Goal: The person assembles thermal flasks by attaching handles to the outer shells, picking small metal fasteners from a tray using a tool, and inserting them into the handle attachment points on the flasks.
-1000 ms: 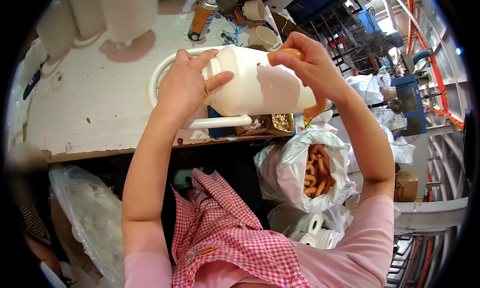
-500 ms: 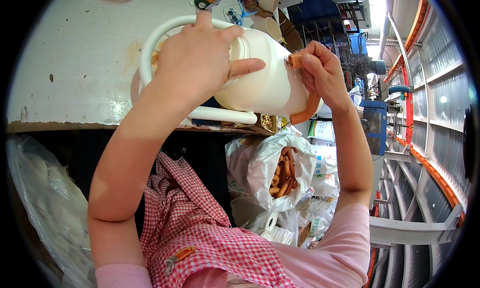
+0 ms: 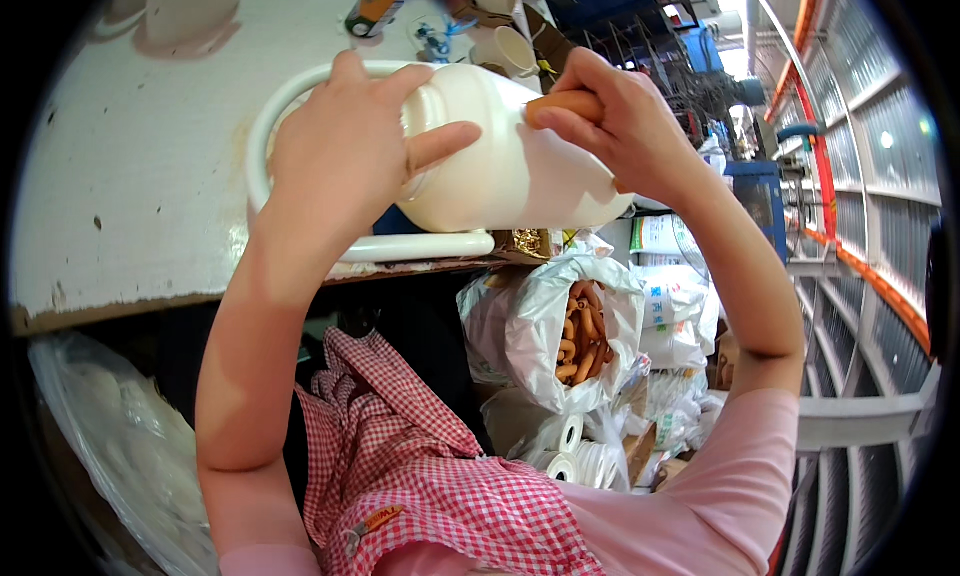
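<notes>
A cream-white plastic container (image 3: 560, 176) with a round neck lies on its side near the table's edge. Over its neck end is my left hand (image 3: 345, 141), thumb and fingers spread as it holds the container steady. A white bent tube (image 3: 440, 246) curves around that end. My right hand (image 3: 640, 126) grips an orange-brown curved handle (image 3: 568, 106), one end of which meets the container's upper side. My fingers hide the handle's middle; only a little of its other end shows low on the container.
Below the table, a white plastic bag (image 3: 535, 346) holds several similar handles (image 3: 582, 336). A small box of brass-coloured pieces (image 3: 530, 243) sits at the table edge. Beyond the container are an orange can (image 3: 380, 4) and a paper cup (image 3: 505, 51). White rolls (image 3: 565, 456) lie lower down.
My right hand has brought the handle leftward and onto the container; its near end stood off the surface before. The left hand keeps its hold. The whole view has shifted a little.
</notes>
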Motion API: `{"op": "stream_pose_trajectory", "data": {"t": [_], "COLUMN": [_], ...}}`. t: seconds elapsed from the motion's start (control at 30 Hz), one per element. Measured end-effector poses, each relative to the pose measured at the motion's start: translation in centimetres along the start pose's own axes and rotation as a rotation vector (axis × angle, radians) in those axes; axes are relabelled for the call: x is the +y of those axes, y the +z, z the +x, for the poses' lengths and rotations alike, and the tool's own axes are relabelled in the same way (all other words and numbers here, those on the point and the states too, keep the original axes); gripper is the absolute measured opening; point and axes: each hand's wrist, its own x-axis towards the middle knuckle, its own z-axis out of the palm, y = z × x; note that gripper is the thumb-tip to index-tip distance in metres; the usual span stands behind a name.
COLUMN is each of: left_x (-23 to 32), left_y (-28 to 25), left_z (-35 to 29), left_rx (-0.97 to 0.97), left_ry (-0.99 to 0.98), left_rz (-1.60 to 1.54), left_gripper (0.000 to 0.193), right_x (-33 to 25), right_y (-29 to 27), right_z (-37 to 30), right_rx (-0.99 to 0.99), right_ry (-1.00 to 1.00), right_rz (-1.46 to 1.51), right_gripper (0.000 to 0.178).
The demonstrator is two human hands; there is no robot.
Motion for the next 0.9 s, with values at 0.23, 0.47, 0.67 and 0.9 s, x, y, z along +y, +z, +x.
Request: {"op": "stream_pose_trajectory", "data": {"t": [0.23, 0.47, 0.67, 0.9], "left_x": [0.7, 0.7, 0.4, 1.5], "left_y": [-0.7, 0.1, -0.3, -2.7], "left_z": [0.5, -0.3, 0.7, 2.3], "left_rx": [-0.082, -0.076, -0.070, -0.108], "left_ry": [-0.054, -0.042, -0.046, -0.040], "left_rz": [-0.002, 0.008, 0.030, 0.051], "left_gripper": [0.064, 0.066, 0.066, 0.065], "right_x": [0.4, 0.1, 0.9, 0.6], "right_y": [-0.2, 0.4, 0.2, -1.2], "right_z": [-0.2, -0.6, 0.0, 0.0], "right_rx": [0.032, 0.002, -0.034, 0.118], "right_ry": [-0.026, -0.039, -0.018, 0.017], "right_rz": [0.074, 0.044, 0.115, 0.044], "right_gripper": [0.037, 0.036, 0.037, 0.038]}}
